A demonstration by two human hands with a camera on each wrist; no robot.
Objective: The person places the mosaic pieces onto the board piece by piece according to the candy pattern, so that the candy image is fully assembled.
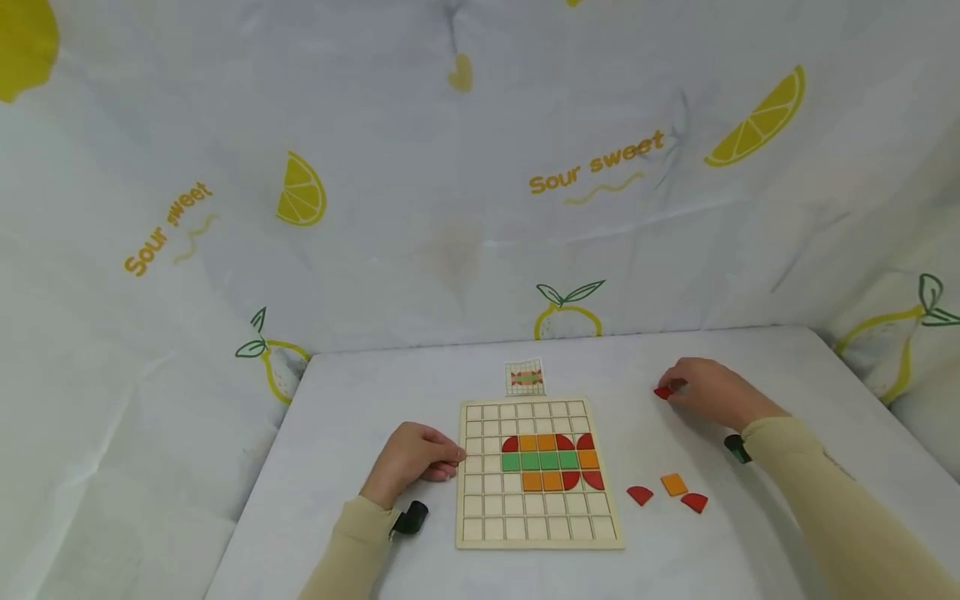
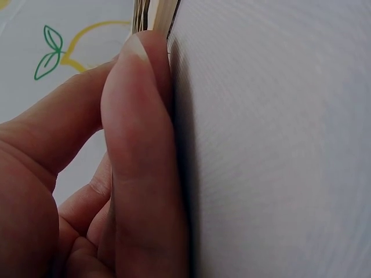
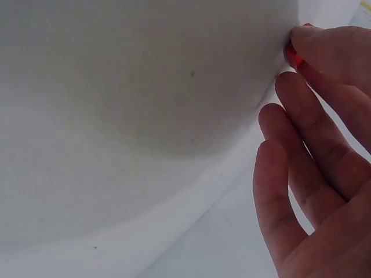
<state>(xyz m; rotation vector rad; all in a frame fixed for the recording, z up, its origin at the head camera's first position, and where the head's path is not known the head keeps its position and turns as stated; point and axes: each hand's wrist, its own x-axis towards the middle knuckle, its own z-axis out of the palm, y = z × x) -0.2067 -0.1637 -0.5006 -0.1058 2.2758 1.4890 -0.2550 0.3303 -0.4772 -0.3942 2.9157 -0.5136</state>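
A pale wooden grid board (image 1: 483, 505) lies on the white table, with red quarter-circle, orange and green square tiles laid in its middle rows. My left hand (image 1: 412, 460) is at its left edge; thumb and forefinger pinch the board's rim (image 2: 164, 17) in the left wrist view. Right of the board's top, my right hand (image 1: 708, 392) holds a red quarter-circle tile (image 1: 662, 392) between thumb and forefinger, close to the tabletop. In the right wrist view that tile (image 3: 292, 57) is mostly hidden by the thumb, while the other fingers are apart from it.
Two loose red quarter-circle tiles, one nearer the board (image 1: 640, 496), lie right of it with an orange square tile (image 1: 674, 484). Behind the board is a small pattern card (image 1: 524, 378). A white lemon-print cloth (image 1: 420, 275) hangs behind the table.
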